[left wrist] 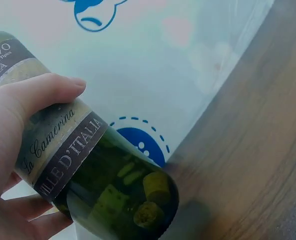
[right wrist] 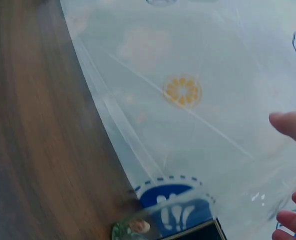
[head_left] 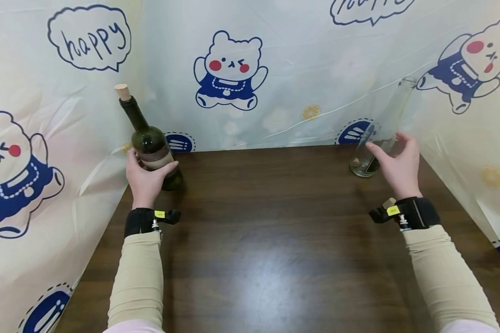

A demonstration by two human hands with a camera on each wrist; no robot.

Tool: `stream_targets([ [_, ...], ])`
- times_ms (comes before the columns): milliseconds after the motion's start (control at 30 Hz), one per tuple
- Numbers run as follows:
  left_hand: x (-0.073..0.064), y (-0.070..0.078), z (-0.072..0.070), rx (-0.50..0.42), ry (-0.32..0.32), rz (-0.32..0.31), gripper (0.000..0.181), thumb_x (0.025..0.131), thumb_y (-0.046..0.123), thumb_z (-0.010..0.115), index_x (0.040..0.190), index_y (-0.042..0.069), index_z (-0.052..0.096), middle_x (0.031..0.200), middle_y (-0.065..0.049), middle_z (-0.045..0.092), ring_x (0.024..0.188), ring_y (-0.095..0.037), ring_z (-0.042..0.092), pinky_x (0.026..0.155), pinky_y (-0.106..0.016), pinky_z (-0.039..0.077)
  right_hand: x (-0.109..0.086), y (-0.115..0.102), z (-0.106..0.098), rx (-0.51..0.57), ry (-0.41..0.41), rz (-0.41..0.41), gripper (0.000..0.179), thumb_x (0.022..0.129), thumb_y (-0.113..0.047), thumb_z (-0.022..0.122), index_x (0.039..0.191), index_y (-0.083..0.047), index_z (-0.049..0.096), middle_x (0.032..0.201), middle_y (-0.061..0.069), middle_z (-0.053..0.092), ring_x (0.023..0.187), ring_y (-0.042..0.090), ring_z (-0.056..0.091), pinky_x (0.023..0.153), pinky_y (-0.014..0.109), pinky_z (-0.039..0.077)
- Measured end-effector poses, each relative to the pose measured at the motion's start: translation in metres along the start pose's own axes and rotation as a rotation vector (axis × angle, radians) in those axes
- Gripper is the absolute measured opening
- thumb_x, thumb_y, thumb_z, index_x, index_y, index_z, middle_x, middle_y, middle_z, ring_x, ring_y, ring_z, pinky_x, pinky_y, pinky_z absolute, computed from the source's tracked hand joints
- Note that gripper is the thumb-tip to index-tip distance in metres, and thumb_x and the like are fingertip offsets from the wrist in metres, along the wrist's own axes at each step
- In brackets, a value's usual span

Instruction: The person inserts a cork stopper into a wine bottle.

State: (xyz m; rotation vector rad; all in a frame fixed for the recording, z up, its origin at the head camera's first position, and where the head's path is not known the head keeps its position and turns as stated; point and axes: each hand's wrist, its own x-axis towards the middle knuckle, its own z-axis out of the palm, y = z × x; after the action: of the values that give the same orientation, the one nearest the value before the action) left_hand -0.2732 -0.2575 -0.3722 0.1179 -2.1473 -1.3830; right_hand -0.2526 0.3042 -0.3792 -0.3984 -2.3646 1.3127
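Observation:
At the left, my left hand [head_left: 146, 182] grips a dark green wine bottle [head_left: 149, 141] with a pale cork [head_left: 122, 91] in its neck. In the left wrist view the thumb lies across the label of the wine bottle [left wrist: 115, 175], and several corks [left wrist: 155, 187] show inside its base. On the right, my right hand [head_left: 401, 164] is spread beside a clear glass bottle [head_left: 385, 120]. Thumb and fingers stand well apart there. A dark label and small cork-coloured pieces show low in the clear bottle [right wrist: 133, 229].
A brown wooden table [head_left: 258, 222] lies between the hands. Printed sheeting [head_left: 296, 69] with bears and lettering rises along its back and sides. Behind the right wrist camera [head_left: 382, 214] a small beige piece [head_left: 389, 202] is partly hidden.

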Motion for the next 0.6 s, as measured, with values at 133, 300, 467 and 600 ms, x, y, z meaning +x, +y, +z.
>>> stream_targets([
  [133, 0.002, -0.008, -0.002, 0.012, 0.021, -0.006, 0.085, 0.072, 0.014, 0.091, 0.146, 0.014, 0.049, 0.143, -0.011, 0.052, 0.13, -0.021, 0.048, 0.112, -0.049, 0.041, 0.01, 0.002, 0.0, 0.025, -0.038, 0.032, 0.105, 0.086, -0.061, 0.068, 0.163, -0.011, 0.016, 0.168, 0.015, 0.02, 0.151, 0.03, 0.022, 0.123, 0.055, 0.019],
  [300, 0.001, -0.019, -0.002, 0.011, 0.014, -0.016, 0.086, 0.071, 0.013, 0.091, 0.146, 0.009, 0.048, 0.144, -0.014, 0.05, 0.131, -0.024, 0.046, 0.115, -0.048, 0.037, 0.019, 0.001, 0.006, 0.044, -0.042, 0.028, 0.111, 0.083, -0.061, 0.071, 0.163, -0.011, 0.013, 0.17, 0.015, 0.016, 0.154, 0.028, 0.018, 0.125, 0.052, 0.017],
  [467, -0.003, -0.033, -0.002, 0.02, 0.006, -0.07, 0.091, 0.072, 0.016, 0.091, 0.15, 0.009, 0.044, 0.146, -0.014, 0.049, 0.134, -0.025, 0.045, 0.118, -0.048, 0.033, 0.026, -0.003, 0.012, 0.078, -0.055, 0.056, 0.119, 0.082, -0.062, 0.072, 0.164, -0.017, 0.0, 0.174, 0.01, 0.0, 0.158, 0.026, 0.007, 0.126, 0.051, 0.013],
  [600, 0.008, -0.059, 0.002, 0.053, -0.001, -0.091, 0.098, 0.071, 0.025, 0.092, 0.153, 0.016, 0.04, 0.149, -0.009, 0.048, 0.136, -0.022, 0.043, 0.118, -0.046, 0.032, 0.035, -0.006, 0.012, 0.094, -0.062, 0.08, 0.122, 0.081, -0.062, 0.073, 0.164, -0.021, -0.007, 0.174, 0.008, -0.006, 0.158, 0.026, 0.005, 0.126, 0.053, 0.012],
])
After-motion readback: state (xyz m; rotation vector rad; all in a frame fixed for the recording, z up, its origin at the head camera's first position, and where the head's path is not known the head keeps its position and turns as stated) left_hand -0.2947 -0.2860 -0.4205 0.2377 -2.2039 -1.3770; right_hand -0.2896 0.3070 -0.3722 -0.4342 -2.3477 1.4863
